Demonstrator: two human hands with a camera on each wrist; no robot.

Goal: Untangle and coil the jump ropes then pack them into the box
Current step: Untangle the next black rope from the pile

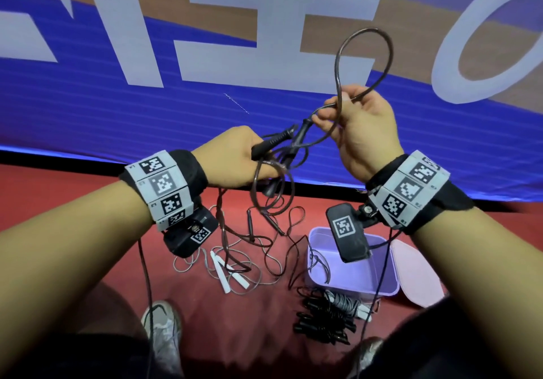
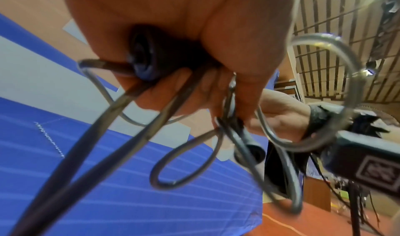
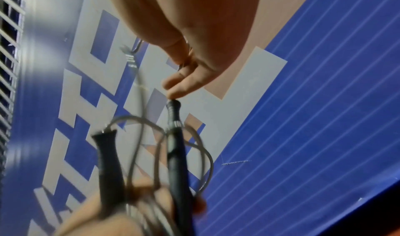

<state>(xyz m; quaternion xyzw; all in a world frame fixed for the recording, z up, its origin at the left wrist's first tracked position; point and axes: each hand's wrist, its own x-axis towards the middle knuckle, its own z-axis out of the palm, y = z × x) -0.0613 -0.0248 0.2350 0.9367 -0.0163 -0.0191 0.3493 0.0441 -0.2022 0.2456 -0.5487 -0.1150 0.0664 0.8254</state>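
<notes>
Above the red floor, the left hand (image 1: 235, 155) grips two black handles (image 1: 271, 143) with loops of dark rope (image 1: 364, 55) — the right hand (image 1: 361, 131) pinches this rope and holds one loop up. Below, more ropes (image 1: 235, 255) lie tangled beside the open purple box (image 1: 382, 284), near a coiled bundle (image 1: 326, 317)

Tangled jump ropes and a lilac box on the red floor

A dark brown plastic-cord jump rope with black ribbed handles (image 1: 364, 55) is held up above the open lilac plastic box (image 1: 382, 278), its cord arching in one tall loop and hanging in loose coils. Left of the box lie a grey rope with white handles (image 1: 223, 272) and thin dark ropes (image 1: 276, 231), tangled. Coiled black ropes (image 1: 320, 320) sit just in front of the box.
</notes>
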